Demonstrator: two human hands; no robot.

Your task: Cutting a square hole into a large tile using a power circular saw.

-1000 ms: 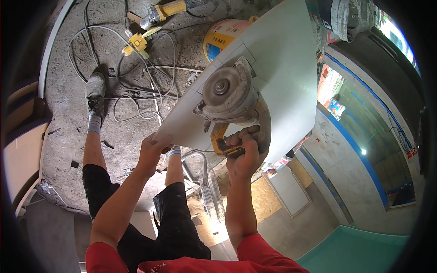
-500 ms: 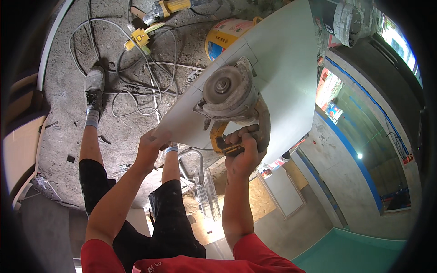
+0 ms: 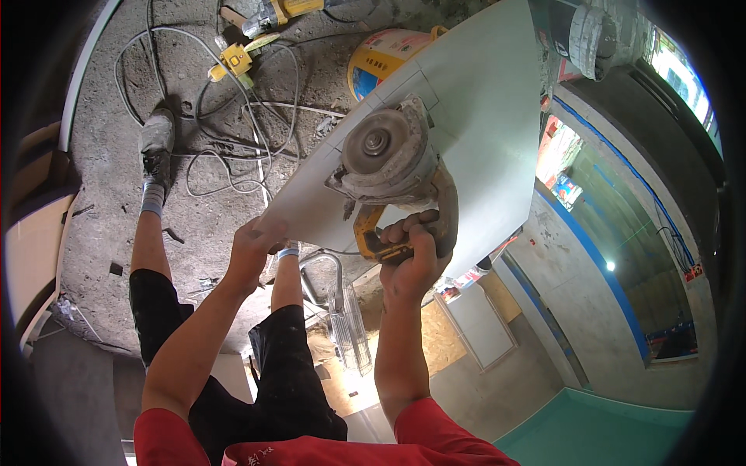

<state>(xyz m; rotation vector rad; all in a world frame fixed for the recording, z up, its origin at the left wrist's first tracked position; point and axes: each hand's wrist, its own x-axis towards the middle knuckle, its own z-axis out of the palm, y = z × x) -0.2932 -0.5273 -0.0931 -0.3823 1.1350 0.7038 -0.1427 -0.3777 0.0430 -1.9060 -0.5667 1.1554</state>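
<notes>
Gritty floor (image 3: 206,241); right fingers (image 3: 398,231) wrapped round grinder handle (image 3: 445,203), left fingers (image 3: 272,231) (partly hidden) gripping panel (image 3: 489,147) at edge.

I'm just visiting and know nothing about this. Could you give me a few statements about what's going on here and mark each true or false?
1. The right hand grips the handle of a dusty cutting tool. True.
2. The left hand is on that tool too. False: the left hand holds the edge of the large pale panel.
3. A bucket is partly hidden behind the panel. True.
4. The second yellow power tool lies on the panel. False: the second yellow power tool is on the rough floor.
5. The person wears a red top. True.
6. Thick gloves cover both hands. False: both are bare.
</notes>
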